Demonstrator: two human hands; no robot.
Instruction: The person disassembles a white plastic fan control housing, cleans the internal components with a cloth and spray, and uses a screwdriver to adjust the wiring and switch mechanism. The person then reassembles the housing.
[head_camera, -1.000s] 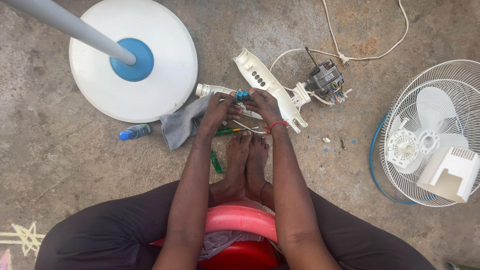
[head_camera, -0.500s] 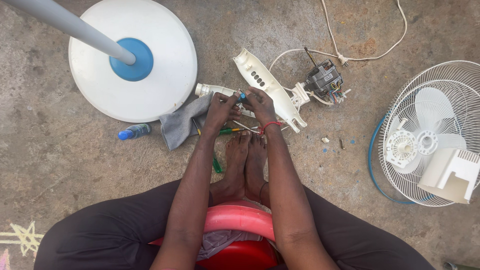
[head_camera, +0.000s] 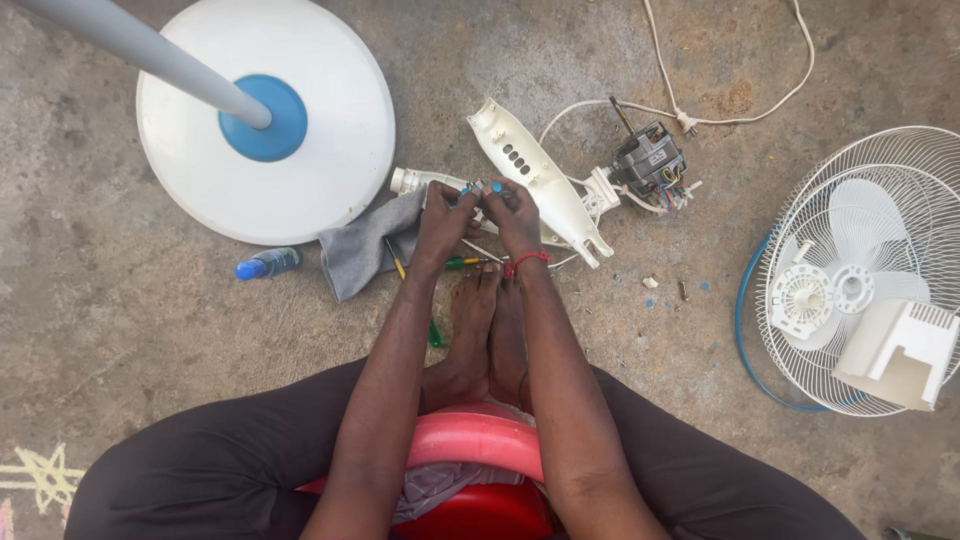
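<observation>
Near the frame's upper centre, I see my left hand (head_camera: 443, 222) and right hand (head_camera: 517, 215) pinching a small bundle of wires (head_camera: 480, 187) between them, just above a grey cloth (head_camera: 366, 248) and beside a white fan casing (head_camera: 535, 178).
</observation>
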